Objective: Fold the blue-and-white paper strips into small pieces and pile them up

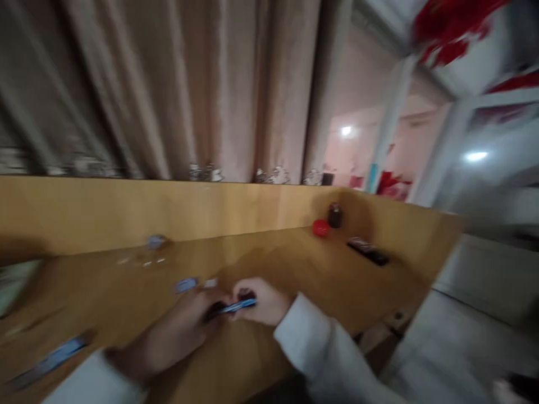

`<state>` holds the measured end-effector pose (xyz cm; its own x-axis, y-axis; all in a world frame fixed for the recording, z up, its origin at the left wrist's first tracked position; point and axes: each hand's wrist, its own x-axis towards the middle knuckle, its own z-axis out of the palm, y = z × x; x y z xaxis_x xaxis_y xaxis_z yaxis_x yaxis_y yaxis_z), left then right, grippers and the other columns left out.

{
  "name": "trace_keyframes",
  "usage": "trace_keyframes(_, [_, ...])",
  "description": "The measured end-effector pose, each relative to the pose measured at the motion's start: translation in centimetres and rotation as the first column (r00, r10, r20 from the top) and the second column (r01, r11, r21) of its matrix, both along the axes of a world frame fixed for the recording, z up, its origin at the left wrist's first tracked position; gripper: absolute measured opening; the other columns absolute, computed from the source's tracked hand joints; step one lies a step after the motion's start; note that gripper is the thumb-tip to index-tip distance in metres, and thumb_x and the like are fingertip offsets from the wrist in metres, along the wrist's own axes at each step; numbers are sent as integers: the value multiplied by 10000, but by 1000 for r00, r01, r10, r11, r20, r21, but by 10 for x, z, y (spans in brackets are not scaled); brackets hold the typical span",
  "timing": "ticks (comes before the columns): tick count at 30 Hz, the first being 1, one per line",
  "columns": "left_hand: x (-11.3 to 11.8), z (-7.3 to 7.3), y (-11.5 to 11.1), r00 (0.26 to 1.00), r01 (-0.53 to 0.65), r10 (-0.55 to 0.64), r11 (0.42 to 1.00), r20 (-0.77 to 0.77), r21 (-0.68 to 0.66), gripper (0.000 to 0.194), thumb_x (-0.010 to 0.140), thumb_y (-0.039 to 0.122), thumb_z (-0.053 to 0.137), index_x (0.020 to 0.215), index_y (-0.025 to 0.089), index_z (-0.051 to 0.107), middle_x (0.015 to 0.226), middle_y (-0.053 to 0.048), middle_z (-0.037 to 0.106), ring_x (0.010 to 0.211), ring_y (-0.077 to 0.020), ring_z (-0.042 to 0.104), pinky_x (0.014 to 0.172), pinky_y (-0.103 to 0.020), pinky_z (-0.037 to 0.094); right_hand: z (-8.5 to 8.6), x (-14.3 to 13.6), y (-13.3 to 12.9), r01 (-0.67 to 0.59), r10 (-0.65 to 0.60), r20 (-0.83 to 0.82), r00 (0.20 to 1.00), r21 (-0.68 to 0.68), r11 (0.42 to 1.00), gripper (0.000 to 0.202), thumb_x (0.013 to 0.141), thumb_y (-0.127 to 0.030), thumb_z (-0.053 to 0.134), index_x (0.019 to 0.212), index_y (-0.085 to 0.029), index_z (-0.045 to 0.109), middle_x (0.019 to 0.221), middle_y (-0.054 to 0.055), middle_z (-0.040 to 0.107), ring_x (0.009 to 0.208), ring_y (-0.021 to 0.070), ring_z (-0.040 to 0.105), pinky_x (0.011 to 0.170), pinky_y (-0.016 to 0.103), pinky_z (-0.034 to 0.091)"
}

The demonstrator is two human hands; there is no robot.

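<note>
Both hands meet low in the middle of the head view, over the wooden desk. My left hand (196, 315) is closed around one end of a thin blue-and-white strip-like item (240, 306). Fingers of my right hand (264, 301) pinch its other end, the thumb and fingertips curled round it. Motion blur hides what kind of item it is. Just beyond my left hand lie a small bluish-purple flat piece (186, 285) and a small whitish piece (210, 283).
A blue-and-grey long item (54, 359) lies at the lower left. Small crumpled bits (155, 242) sit near the back panel (189, 210). Farther right are a red round object (320, 228), a dark jar (334, 215) and a black flat object (367, 251). Curtains (236, 90) hang behind.
</note>
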<state>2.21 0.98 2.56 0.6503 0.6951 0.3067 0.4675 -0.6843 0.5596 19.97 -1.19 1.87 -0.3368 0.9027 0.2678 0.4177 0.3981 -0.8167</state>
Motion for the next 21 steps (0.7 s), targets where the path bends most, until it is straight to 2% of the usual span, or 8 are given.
trace_keyframes(1, [-9, 0, -4, 995, 72, -71, 997, -66, 10, 156, 794, 153, 513, 815, 214, 655, 810, 40, 645, 771, -120, 577, 758, -242, 443, -5, -7, 1, -44, 43, -49, 998, -22, 999, 232, 625, -126, 731, 631, -158, 502, 589, -74, 505, 585, 79, 508, 582, 219, 426])
trace_keyframes(3, [-16, 2, -8, 986, 126, -121, 992, -112, 30, 169, 794, 133, 503, 837, 195, 654, 808, 9, 645, 797, -125, 572, 753, -233, 429, -14, -11, 1, -117, 109, -130, 986, -58, 991, 242, 623, -128, 714, 635, -169, 476, 581, -80, 485, 554, 71, 484, 550, 215, 391])
trace_keyframes(6, [-12, 2, -5, 982, 137, -128, 989, -137, 55, 131, 789, 134, 527, 834, 172, 643, 759, -14, 636, 733, -122, 565, 652, -215, 413, -19, -2, 0, -180, 161, -180, 970, -95, 979, 228, 595, -151, 735, 711, -172, 540, 659, -52, 538, 622, 91, 528, 593, 237, 404])
trace_keyframes(9, [-9, 2, -3, 979, 119, -101, 988, -176, 98, 121, 776, 117, 545, 831, 167, 641, 754, -15, 639, 705, -120, 558, 650, -228, 397, -18, 9, -4, -198, 170, -185, 968, -145, 969, 177, 645, -202, 706, 789, -179, 607, 753, -2, 623, 700, 116, 587, 660, 269, 443])
trace_keyframes(13, [-10, -1, -2, 981, 91, -66, 988, -185, 128, 118, 790, 121, 537, 822, 170, 639, 735, 2, 634, 655, -104, 540, 635, -232, 374, -18, 17, -8, -180, 143, -205, 968, -177, 968, 252, 641, -207, 709, 881, -193, 636, 856, 24, 662, 801, 130, 615, 765, 302, 455])
trace_keyframes(17, [-8, -2, -2, 978, 89, -58, 985, -201, 145, 113, 793, 126, 532, 831, 165, 631, 755, -2, 626, 680, -112, 543, 638, -236, 376, -20, 21, -5, -110, 90, -129, 988, -158, 981, 207, 627, -239, 720, 797, -190, 614, 735, -12, 608, 677, 114, 569, 642, 272, 434])
trace_keyframes(21, [-6, -2, -4, 975, 82, -46, 984, -218, 159, 106, 795, 122, 526, 841, 159, 614, 776, -9, 621, 695, -114, 540, 646, -233, 377, -22, 23, -2, -106, 96, -63, 993, -187, 977, 314, 580, -322, 767, 782, -187, 568, 670, -32, 546, 586, 104, 489, 545, 253, 378])
